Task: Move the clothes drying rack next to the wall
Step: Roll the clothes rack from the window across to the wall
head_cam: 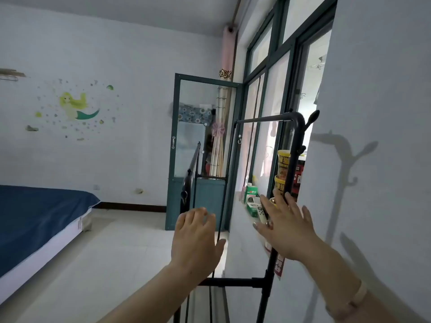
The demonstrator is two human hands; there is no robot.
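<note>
While spread open against nothing, both hands, left [196, 238] and right [285, 227], hover by the black rack [294, 145] beside the wall [377, 89]. Two noodle cups [282, 173] stacked on the windowsill [242, 220]; contents sealed, unseen.

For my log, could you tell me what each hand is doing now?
Left hand: open, holding nothing.
Right hand: open, fingers spread, holding nothing.

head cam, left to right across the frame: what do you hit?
Blue bed → mermaid wall sticker → green-framed door → left hand → right hand, open, by the black drying rack's near upright → white wall carrying the rack's shadow.
</note>
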